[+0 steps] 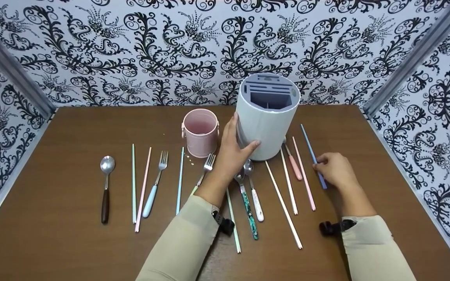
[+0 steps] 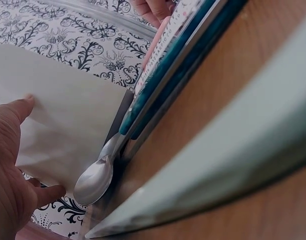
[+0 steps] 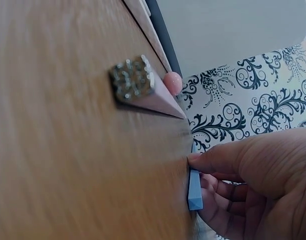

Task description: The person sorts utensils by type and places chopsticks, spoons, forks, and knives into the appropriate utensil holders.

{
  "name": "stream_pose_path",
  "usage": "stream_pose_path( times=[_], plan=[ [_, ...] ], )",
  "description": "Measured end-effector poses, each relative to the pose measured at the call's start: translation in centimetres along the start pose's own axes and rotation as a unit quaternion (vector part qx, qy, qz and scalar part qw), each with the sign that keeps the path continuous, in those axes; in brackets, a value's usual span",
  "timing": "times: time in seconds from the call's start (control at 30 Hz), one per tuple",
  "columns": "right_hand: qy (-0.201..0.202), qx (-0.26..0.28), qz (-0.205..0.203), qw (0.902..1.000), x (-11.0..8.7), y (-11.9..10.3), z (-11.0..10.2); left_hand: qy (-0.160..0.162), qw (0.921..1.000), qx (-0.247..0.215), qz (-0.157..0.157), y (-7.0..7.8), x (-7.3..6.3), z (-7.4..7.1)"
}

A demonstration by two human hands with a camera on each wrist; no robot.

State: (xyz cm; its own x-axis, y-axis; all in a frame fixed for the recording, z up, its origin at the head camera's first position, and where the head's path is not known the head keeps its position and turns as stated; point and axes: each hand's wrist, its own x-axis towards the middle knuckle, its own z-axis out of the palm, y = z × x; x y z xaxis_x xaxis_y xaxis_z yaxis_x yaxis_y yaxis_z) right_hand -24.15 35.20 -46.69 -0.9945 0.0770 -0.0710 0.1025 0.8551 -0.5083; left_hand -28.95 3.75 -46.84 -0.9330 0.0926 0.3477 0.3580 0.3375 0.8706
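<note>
A tall white utensil holder (image 1: 268, 128) with a grey slotted top stands at the back, right of centre. My left hand (image 1: 233, 150) grips its left side, thumb across the front; the left wrist view shows the thumb and a finger spread on the white wall. At the right, my right hand (image 1: 336, 168) pinches a blue chopstick (image 1: 309, 144) between thumb and fingers near its thick end, low over the table. A pink chopstick (image 1: 304, 175) and a pink-handled utensil (image 1: 293, 162) lie left of that hand, the utensil's head partly hidden by the holder.
A pink bucket (image 1: 200, 134) stands left of the holder. Two spoons (image 1: 248, 199) and several chopsticks (image 1: 283, 205) lie before it, partly under my left arm. Farther left are two forks (image 1: 156, 181), more chopsticks (image 1: 133, 183) and a dark-handled spoon (image 1: 106, 191). Patterned walls enclose the table.
</note>
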Motion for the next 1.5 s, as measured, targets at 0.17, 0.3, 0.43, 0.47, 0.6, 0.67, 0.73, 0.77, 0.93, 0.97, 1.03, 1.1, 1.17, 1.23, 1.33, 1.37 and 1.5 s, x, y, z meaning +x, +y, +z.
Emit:
stream_pose_path(
  times=[0.17,0.3,0.43,0.47,0.6,0.67,0.73,0.77,0.93,0.97,1.03,1.1,1.17,1.23,1.33,1.37,1.5],
  plan=[
    [-0.002,-0.003,0.006,1.0,0.1,0.0,0.0,-0.001,1.0,0.006,-0.006,0.2,-0.1,0.1],
    [0.006,-0.013,0.009,0.9999,0.2,0.2,0.2,0.003,0.9999,0.013,0.004,0.2,-0.1,0.1],
    [0.014,-0.017,0.005,0.9997,0.2,0.3,0.3,0.009,0.9998,0.016,0.012,0.1,-0.2,0.2],
    [0.016,-0.017,0.005,0.9997,0.2,0.3,0.3,0.01,0.9998,0.015,0.013,0.1,-0.2,0.2],
    [0.018,-0.016,0.004,0.9997,0.2,0.4,0.3,0.011,0.9998,0.014,0.011,0.0,-0.2,0.1],
    [0.017,-0.013,0.004,0.9998,0.2,0.4,0.3,0.01,0.9998,0.015,0.009,0.1,-0.2,0.1],
    [0.017,-0.01,0.004,0.9998,0.2,0.4,0.3,0.009,0.9998,0.016,0.007,0.1,-0.2,0.1],
    [0.017,-0.008,0.004,0.9998,0.2,0.4,0.3,0.009,0.9998,0.016,0.007,0.1,-0.2,0.1],
    [0.011,0.021,0.008,0.9997,0.2,0.3,0.2,0.009,0.9998,0.013,0.008,0.1,-0.2,0.1],
    [0.009,0.031,0.009,0.9994,0.1,0.2,0.2,0.009,0.9998,0.012,0.009,0.1,-0.2,0.1],
    [0.007,0.053,0.014,0.9985,0.1,0.0,0.1,0.01,0.9999,0.011,0.008,0.1,-0.2,0.1],
    [0.008,0.076,0.019,0.9969,0.0,-0.3,0.0,0.009,0.9999,0.012,0.008,0.1,-0.2,0.1],
    [0.011,0.106,0.024,0.994,-0.1,-0.5,-0.1,0.008,0.9999,0.011,0.006,0.1,-0.2,0.1],
    [0.014,0.136,0.031,0.9902,-0.2,-0.8,-0.2,0.005,0.9999,0.013,0.001,0.1,-0.2,0.1],
    [0.017,0.18,0.039,0.9827,-0.2,-1.0,-0.3,0.002,0.9999,0.014,-0.005,0.0,-0.3,0.1],
    [0.017,0.192,0.041,0.9805,-0.2,-1.0,-0.4,0.001,0.9999,0.015,-0.006,0.0,-0.3,0.1],
    [0.018,0.234,0.04,0.9713,-0.1,-0.9,-0.6,0.004,0.9999,0.015,-0.001,0.1,-0.4,0.1]
  ],
)
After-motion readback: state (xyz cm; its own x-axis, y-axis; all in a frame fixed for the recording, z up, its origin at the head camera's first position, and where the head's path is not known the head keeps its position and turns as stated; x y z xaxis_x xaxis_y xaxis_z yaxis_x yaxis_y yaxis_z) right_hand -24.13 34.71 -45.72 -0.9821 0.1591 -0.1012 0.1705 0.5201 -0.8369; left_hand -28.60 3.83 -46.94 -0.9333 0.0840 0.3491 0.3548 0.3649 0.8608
